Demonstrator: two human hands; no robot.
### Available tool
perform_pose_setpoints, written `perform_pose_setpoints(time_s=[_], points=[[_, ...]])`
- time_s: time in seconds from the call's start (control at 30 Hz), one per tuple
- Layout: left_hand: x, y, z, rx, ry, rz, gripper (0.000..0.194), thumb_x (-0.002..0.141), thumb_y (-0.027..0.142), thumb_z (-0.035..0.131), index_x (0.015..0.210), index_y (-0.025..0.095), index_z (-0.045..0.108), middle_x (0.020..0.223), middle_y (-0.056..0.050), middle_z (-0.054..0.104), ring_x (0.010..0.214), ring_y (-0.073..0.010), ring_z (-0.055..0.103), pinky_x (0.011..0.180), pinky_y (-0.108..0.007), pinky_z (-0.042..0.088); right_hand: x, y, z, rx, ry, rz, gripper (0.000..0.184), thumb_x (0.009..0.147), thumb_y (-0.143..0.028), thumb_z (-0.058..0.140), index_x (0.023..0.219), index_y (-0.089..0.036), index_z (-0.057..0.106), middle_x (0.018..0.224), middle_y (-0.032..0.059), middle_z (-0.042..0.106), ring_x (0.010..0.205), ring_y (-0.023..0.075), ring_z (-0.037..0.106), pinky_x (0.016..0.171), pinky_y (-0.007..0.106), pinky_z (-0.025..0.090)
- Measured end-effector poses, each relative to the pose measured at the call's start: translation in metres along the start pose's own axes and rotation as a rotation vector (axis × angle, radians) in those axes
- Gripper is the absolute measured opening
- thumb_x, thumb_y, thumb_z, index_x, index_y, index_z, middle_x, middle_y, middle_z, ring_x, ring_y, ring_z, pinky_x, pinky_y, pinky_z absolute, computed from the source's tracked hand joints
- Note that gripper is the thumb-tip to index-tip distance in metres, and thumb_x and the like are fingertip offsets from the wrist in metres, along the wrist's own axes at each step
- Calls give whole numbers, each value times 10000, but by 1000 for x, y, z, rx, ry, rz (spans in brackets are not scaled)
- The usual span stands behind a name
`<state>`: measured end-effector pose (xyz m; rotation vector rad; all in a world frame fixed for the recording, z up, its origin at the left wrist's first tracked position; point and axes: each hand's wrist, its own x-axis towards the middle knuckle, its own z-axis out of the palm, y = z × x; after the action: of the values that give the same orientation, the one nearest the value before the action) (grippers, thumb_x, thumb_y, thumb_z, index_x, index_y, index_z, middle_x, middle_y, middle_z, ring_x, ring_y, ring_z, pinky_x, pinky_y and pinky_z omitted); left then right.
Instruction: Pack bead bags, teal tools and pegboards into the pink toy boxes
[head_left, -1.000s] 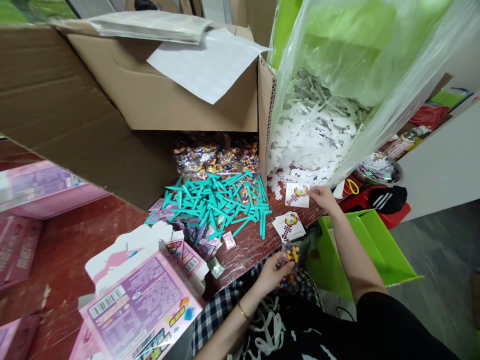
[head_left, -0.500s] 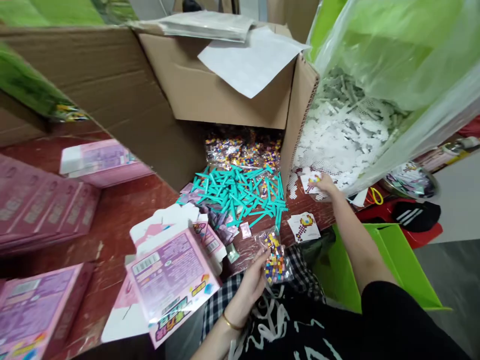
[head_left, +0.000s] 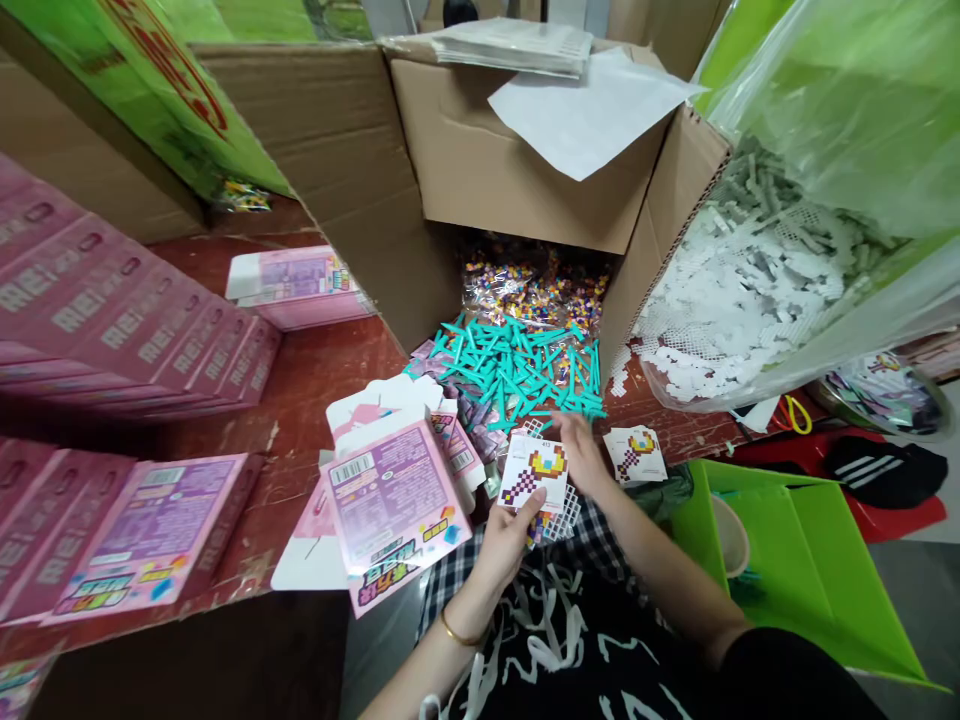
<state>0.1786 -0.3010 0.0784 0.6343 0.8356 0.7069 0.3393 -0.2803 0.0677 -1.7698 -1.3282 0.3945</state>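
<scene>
My left hand (head_left: pixel 510 535) is closed on a small stack: a white pattern card (head_left: pixel 534 472) showing a pixel wand, a white mesh pegboard (head_left: pixel 564 512) and a bag of coloured beads mostly hidden beneath. My right hand (head_left: pixel 579 452) hovers just right of the card with fingers partly curled, close to the pile of teal plastic tweezers (head_left: pixel 525 368). An opened pink and purple box (head_left: pixel 394 505) lies on the red table (head_left: pixel 300 450) to the left of my left hand. More pattern cards (head_left: pixel 635 453) sit to the right.
A large cardboard box (head_left: pixel 480 160) holds bead bags (head_left: pixel 536 285) at its mouth. A clear bag of white pegboards (head_left: pixel 757 280) sits right. Closed pink boxes (head_left: pixel 112 320) are stacked left. A green bin (head_left: pixel 810 560) stands at lower right.
My right hand came back from the pegboard bag with a card and pegboard and set them on the bead bag in my left hand. The view swung to the left.
</scene>
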Motion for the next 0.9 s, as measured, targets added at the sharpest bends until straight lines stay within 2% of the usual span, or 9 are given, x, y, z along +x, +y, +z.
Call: perform_pose_setpoints(time_s=[0.17,0.27,0.37,0.53,0.6,0.67,0.77,0.83,0.9], points=[[-9,1,-4,-99,-3,-110,441,688,305,819,1049,95,678,996,-130,751,873,-251,723,834,-349,570,91,31,2,-260,-87,45,237,843,-168,597,1069,-145,664,1068,129,651,1077,272,564,995,417,435],[-11,2,-6,-115,7,-130,459,668,305,827,1043,88,675,980,-134,753,873,-262,723,822,-357,576,106,31,-4,-261,-139,25,215,816,-108,589,1002,-141,693,973,114,675,948,255,613,896,386,484],[-10,5,-9,-108,16,-117,463,651,285,832,1038,92,667,977,-126,754,890,-261,719,830,-350,571,85,10,-30,-206,-183,-95,183,850,-174,616,1015,-167,697,992,87,684,960,231,607,899,364,472],[-10,8,-8,-147,-3,-161,520,687,438,781,1076,116,659,971,-114,750,893,-264,712,795,-348,573,22,-38,-84,-79,-550,-674,166,932,-204,566,1007,-261,703,998,29,677,1044,213,535,951,409,383],[-12,7,-5,-150,-50,-128,580,699,498,761,1128,127,641,1013,-112,739,932,-265,700,824,-356,561,6,-49,-92,-150,-612,-742,243,930,-121,512,1005,-251,702,985,39,660,1061,227,510,938,427,373],[-15,7,-3,-73,-105,-36,595,691,403,804,1192,153,604,1073,-92,724,971,-247,683,878,-350,534,-1,-53,-93,-179,-636,-763,314,904,-57,474,1001,-250,702,1032,50,640,1111,241,494,961,452,365],[-20,11,-2,33,-161,56,544,736,269,787,1228,172,575,1116,-80,706,990,-228,666,930,-362,498,0,-52,-90,-32,-530,-641,311,918,-127,508,1132,-297,655,1290,59,545,1278,256,417,1062,496,318],[-24,16,-4,69,-176,80,477,784,298,741,1214,162,584,1108,-93,702,977,-236,663,928,-387,494,2,-52,-85,192,-431,-391,443,909,-285,603,1338,-323,496,1425,80,439,1334,266,387,1077,499,342],[-29,24,-4,148,-185,123,473,795,321,725,1216,159,582,1106,-104,691,974,-242,654,926,-398,491,2,-54,-76,445,-490,-100,709,834,-432,695,1437,-293,349,1404,118,465,1274,276,476,1015,475,439]])
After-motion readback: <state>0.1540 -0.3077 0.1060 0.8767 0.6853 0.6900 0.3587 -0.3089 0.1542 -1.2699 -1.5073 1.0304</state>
